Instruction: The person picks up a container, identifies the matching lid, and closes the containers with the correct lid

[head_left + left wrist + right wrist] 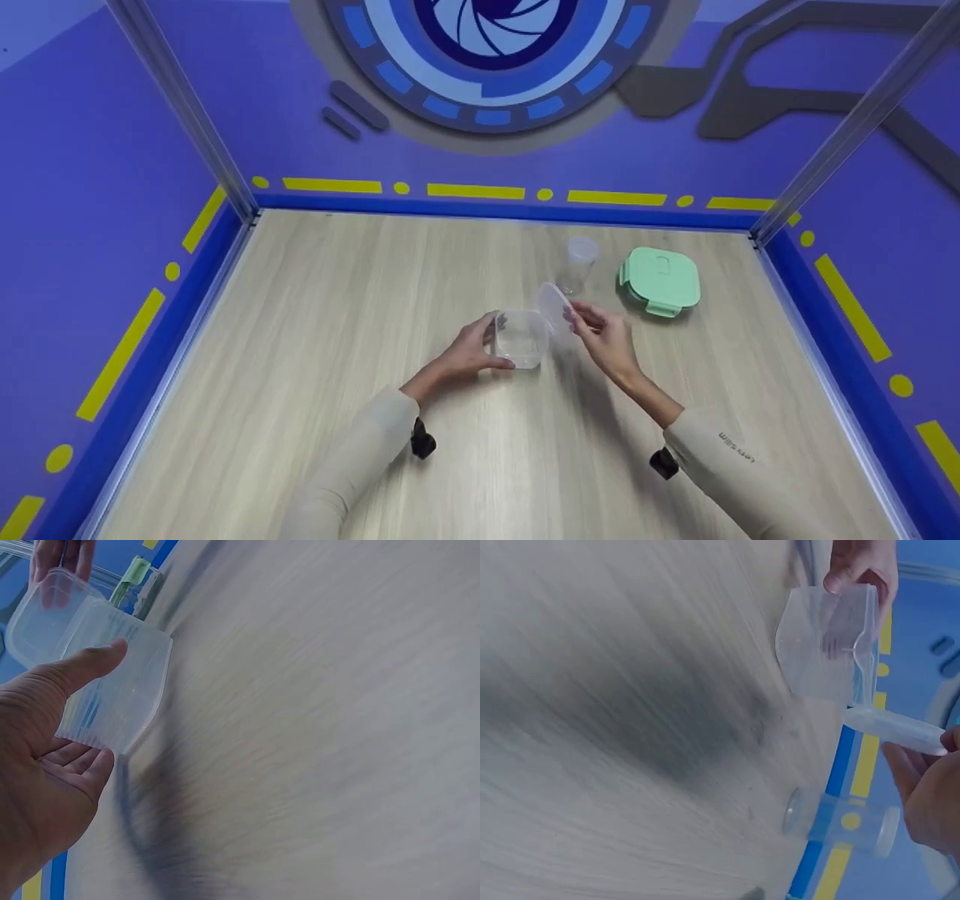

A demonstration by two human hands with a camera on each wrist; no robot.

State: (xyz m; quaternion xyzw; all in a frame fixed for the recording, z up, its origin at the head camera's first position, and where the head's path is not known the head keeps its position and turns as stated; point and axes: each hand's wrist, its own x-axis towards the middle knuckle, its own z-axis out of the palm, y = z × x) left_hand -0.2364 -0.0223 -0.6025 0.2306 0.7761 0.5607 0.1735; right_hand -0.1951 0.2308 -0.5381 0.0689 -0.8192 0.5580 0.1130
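Observation:
A clear plastic food container [520, 341] stands on the table with its top uncovered. My left hand [472, 346] grips it from the left, the thumb on the near side and the fingers round the far side. Its translucent lid [553, 306] is tilted up at the container's right edge, and my right hand [604, 337] pinches the lid's outer edge between thumb and fingers. In the left wrist view the container [124, 682] shows between thumb and fingers. The right wrist view shows the lid [895, 727] edge-on, close to the container's rim.
Behind the right hand stands a clear cylindrical jar [579, 266] with a whitish lid. To its right sits a green-lidded lunch box [661, 279] with side clips. Blue panels [480, 169] wall the wooden table [360, 285] at the back and sides.

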